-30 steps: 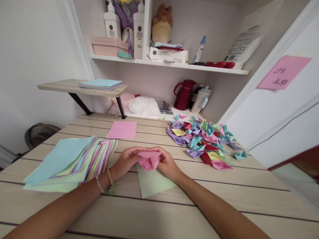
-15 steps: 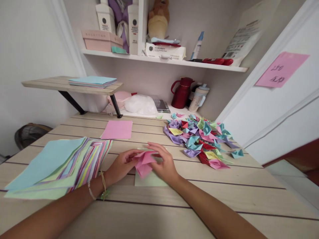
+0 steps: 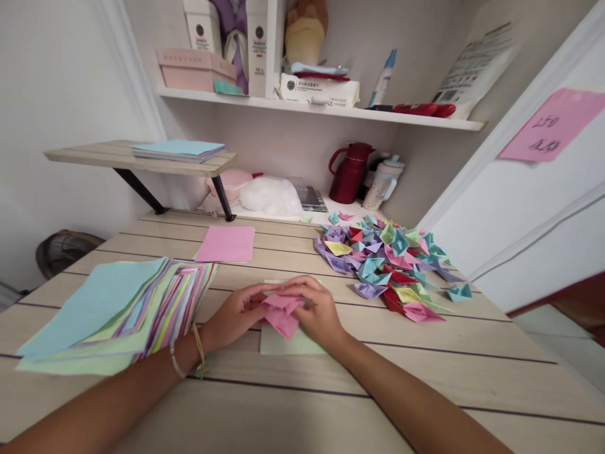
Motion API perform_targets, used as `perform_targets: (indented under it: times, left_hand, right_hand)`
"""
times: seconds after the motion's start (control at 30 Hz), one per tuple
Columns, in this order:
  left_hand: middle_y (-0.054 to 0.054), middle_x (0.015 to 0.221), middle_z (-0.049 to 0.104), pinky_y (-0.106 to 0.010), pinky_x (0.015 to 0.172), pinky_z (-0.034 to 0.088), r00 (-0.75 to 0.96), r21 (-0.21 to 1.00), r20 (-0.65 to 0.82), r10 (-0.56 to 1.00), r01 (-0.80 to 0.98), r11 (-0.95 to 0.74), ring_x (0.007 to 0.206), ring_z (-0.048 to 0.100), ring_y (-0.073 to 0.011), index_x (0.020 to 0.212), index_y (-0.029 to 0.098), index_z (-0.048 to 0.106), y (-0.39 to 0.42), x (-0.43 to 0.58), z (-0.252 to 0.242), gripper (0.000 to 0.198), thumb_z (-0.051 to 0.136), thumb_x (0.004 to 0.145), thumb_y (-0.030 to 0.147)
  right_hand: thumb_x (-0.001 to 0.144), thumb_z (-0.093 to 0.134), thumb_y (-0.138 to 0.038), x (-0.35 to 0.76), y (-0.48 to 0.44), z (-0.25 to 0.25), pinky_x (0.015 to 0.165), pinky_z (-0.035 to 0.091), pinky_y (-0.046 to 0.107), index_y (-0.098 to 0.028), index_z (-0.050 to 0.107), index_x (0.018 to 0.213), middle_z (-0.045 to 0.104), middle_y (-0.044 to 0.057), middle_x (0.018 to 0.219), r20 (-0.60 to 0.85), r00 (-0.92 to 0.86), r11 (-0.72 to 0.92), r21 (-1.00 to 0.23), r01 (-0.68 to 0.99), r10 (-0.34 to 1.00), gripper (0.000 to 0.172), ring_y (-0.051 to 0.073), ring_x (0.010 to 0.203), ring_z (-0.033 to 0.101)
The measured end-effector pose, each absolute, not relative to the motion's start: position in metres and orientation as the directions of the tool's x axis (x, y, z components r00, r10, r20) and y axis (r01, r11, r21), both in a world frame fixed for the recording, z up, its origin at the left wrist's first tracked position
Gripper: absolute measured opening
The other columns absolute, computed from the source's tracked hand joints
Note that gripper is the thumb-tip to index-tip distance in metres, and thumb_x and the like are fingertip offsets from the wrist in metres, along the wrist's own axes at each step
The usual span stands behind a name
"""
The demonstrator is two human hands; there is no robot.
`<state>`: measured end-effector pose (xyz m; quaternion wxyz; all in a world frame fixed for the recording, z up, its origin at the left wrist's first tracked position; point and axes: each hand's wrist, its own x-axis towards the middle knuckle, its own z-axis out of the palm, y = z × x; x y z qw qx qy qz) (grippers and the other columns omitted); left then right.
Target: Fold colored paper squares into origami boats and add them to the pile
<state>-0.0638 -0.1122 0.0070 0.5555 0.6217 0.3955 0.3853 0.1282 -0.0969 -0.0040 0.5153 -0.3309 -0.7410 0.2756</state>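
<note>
Between my hands is a pink sheet of origami paper [image 3: 282, 315], partly folded, its lower corner pointing toward me. My left hand [image 3: 239, 315] pinches its left side, thumb in front and fingers behind. On the other side my right hand [image 3: 317, 309] grips the paper, fingers curled over its top edge. Fingertips of both hands meet near the top, and the far side of the fold is hidden. Under them a pale green paper sheet [image 3: 293, 343] lies flat on the slatted table [image 3: 227, 410].
To the right is a heap of folded paper boats [image 3: 378, 252]. A fanned stack of coloured paper [image 3: 94, 309] lies left, with a pink square sheet [image 3: 225, 244] farther back. Behind stand a small raised shelf [image 3: 94, 155], a red jug [image 3: 350, 173] and a pale cup [image 3: 382, 183].
My right fingers have come down over the top of the pink paper, closer to my left fingers. The paper looks flatter and more pressed together. The view has shifted slightly.
</note>
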Motion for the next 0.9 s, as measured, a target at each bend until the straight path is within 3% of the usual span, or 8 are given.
perform_targets:
  times: [0.07,0.13,0.27,0.4,0.53,0.63,0.73,0.9]
  left_hand:
    - [-0.008,0.111,0.067,-0.033,0.086,0.048,0.359,0.996,0.072,0.931,0.02,-0.084,0.101,0.061,-0.0219,0.114,0.02,0.063,-0.109,-0.065,0.007,0.034,0.062,0.08,0.028]
    - [-0.008,0.117,0.065,-0.034,0.091,0.046,0.334,0.993,0.11,0.936,-0.003,-0.115,0.107,0.059,-0.0228,0.111,0.02,0.065,-0.108,-0.066,0.007,0.033,0.064,0.079,0.025]
    - [-0.008,0.117,0.065,-0.032,0.091,0.045,0.383,0.989,0.145,0.912,-0.074,-0.126,0.108,0.058,-0.0231,0.112,0.021,0.064,-0.108,-0.071,0.009,0.036,0.066,0.077,0.026]
    - [-0.009,0.109,0.066,-0.03,0.081,0.048,0.408,0.991,0.087,0.909,-0.129,-0.037,0.098,0.061,-0.021,0.111,0.019,0.061,-0.108,-0.075,0.006,0.033,0.059,0.083,0.037]
    - [-0.007,0.097,0.067,-0.027,0.068,0.049,0.347,0.986,0.013,0.938,-0.16,0.046,0.081,0.063,-0.0173,0.1,0.018,0.059,-0.106,-0.072,0.004,0.036,0.061,0.08,0.047]
    - [-0.004,0.091,0.067,-0.025,0.066,0.048,0.296,0.992,-0.043,0.954,-0.1,0.076,0.075,0.063,-0.0143,0.099,0.018,0.054,-0.105,-0.069,0.005,0.038,0.073,0.072,0.037]
    - [-0.004,0.092,0.067,-0.025,0.069,0.048,0.323,0.997,-0.041,0.946,-0.052,0.06,0.077,0.063,-0.0134,0.107,0.019,0.053,-0.104,-0.069,0.005,0.046,0.077,0.069,0.027]
    - [-0.004,0.09,0.068,-0.026,0.073,0.049,0.345,0.997,-0.016,0.938,-0.067,0.042,0.081,0.064,-0.0144,0.111,0.018,0.053,-0.105,-0.068,0.005,0.046,0.074,0.072,0.025]
  right_hand:
    - [0.071,0.07,-0.017,0.128,-0.094,-0.005,0.089,0.048,0.033,-0.024,0.073,0.086,0.058,0.009,0.124,0.524,-0.256,0.561,-0.823,0.095,0.812,0.017,0.021,0.109,0.059]
    - [0.068,0.072,-0.015,0.127,-0.091,-0.007,0.085,0.049,0.031,-0.023,0.073,0.086,0.056,0.009,0.128,0.442,-0.301,0.462,-0.887,-0.004,0.845,0.02,0.021,0.108,0.06]
    - [0.067,0.065,-0.008,0.125,-0.089,-0.013,0.065,0.048,0.023,-0.02,0.072,0.081,0.071,0.004,0.091,0.336,-0.43,0.313,-0.941,-0.126,0.838,0.02,0.015,0.077,0.065]
    - [0.065,0.054,0.0,0.126,-0.092,-0.014,0.059,0.045,0.02,-0.019,0.069,0.082,0.07,0.001,0.082,0.312,-0.414,0.294,-0.95,-0.109,0.855,0.029,0.012,0.068,0.062]
    - [0.065,0.045,0.002,0.128,-0.095,-0.01,0.065,0.048,0.022,-0.018,0.067,0.077,0.071,0.001,0.084,0.36,-0.44,0.392,-0.92,-0.018,0.823,0.032,0.013,0.074,0.065]
    - [0.066,0.043,0.004,0.13,-0.095,-0.007,0.077,0.05,0.026,-0.019,0.066,0.071,0.072,0.002,0.092,0.411,-0.51,0.478,-0.879,-0.001,0.755,0.033,0.017,0.094,0.066]
    - [0.066,0.044,0.006,0.132,-0.094,-0.006,0.094,0.046,0.032,-0.02,0.064,0.065,0.071,0.004,0.097,0.465,-0.552,0.564,-0.826,0.01,0.692,0.033,0.02,0.12,0.055]
    - [0.068,0.05,0.005,0.133,-0.093,-0.008,0.094,0.048,0.032,-0.019,0.064,0.059,0.067,0.008,0.11,0.49,-0.584,0.606,-0.795,0.004,0.647,0.03,0.023,0.122,0.053]
